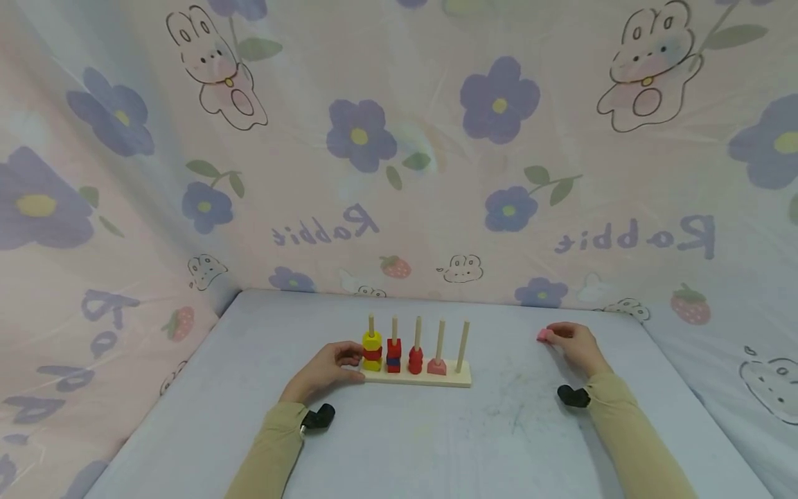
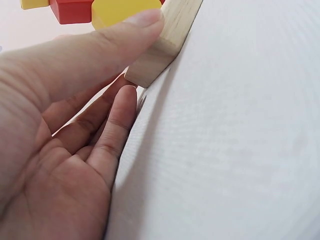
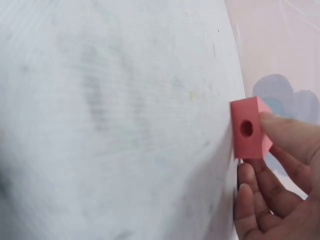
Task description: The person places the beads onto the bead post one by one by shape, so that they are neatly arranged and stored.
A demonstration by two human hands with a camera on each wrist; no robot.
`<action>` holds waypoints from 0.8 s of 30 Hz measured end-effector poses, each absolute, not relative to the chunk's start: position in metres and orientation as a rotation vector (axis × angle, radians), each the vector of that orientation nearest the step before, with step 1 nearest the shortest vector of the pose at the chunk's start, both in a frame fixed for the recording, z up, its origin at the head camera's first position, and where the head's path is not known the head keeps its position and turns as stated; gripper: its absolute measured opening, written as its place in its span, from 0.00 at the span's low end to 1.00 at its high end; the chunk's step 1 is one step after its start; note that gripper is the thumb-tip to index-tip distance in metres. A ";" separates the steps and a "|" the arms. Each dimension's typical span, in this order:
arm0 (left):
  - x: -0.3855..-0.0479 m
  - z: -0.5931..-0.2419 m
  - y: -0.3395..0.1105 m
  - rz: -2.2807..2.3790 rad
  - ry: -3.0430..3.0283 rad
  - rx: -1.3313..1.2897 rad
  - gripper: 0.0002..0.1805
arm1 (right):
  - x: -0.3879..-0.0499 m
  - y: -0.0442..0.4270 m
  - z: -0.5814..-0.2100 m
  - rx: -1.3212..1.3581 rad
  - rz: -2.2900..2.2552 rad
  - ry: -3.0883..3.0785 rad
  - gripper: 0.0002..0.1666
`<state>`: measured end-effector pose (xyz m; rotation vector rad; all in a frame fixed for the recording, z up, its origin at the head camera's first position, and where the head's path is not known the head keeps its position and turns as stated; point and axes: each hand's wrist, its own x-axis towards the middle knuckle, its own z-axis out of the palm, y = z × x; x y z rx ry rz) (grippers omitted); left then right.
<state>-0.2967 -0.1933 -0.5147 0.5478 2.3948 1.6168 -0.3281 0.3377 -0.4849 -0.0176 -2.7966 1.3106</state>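
Note:
A wooden peg board (image 1: 414, 379) with several upright pegs stands on the table. My left hand (image 1: 327, 371) holds its left end, the thumb on the base (image 2: 155, 62) beside a yellow block (image 2: 117, 14) and the fingers about the end. The leftmost peg carries yellow and red blocks (image 1: 372, 354); the second has red and dark blue blocks (image 1: 393, 360). Red rounded beads (image 1: 415, 361) sit on the third peg and a pink block (image 1: 437, 368) on the fourth; the rightmost peg (image 1: 463, 346) is bare. Off to the right, my right hand (image 1: 580, 346) pinches a pink block (image 3: 242, 147) with a hole through it.
The white table (image 1: 399, 443) runs back to a hanging cloth (image 1: 430, 201) printed with rabbits and flowers. Faint smudges (image 1: 514, 416) mark the tabletop between the board and my right arm. A black wrist device (image 1: 319, 417) is on my left wrist, another (image 1: 573, 396) on my right.

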 end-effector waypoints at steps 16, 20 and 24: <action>-0.295 -0.515 -0.193 1.610 2.400 0.541 0.29 | -0.331 0.336 -0.493 0.061 1.220 -2.787 0.22; -0.294 -0.513 -0.192 1.607 2.406 0.536 0.28 | -0.329 0.332 -0.486 0.079 1.216 -2.764 0.24; -0.295 -0.513 -0.193 1.601 2.401 0.540 0.29 | -0.326 0.321 -0.468 0.155 1.235 -2.686 0.25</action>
